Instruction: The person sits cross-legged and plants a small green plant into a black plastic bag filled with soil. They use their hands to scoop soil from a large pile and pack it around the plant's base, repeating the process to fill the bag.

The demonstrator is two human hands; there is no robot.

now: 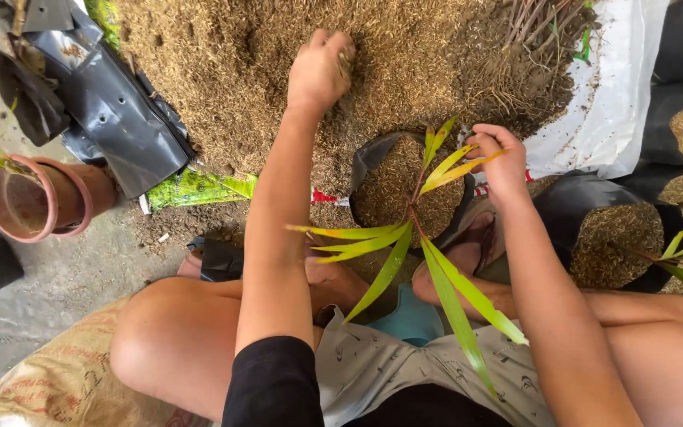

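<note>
The left hand [322, 71], fist closed on husk from the heap [223, 71], lies beyond the bag [405, 186]; the right hand [502, 158] (nearer) pinches its rim.

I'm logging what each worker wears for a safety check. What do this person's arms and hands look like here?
Both hands, left and right, are bare: no gloves, rings or watch visible. The forearms are bare too. A short black sleeve covers the left upper arm; the right arm shows no sleeve in view.
</note>
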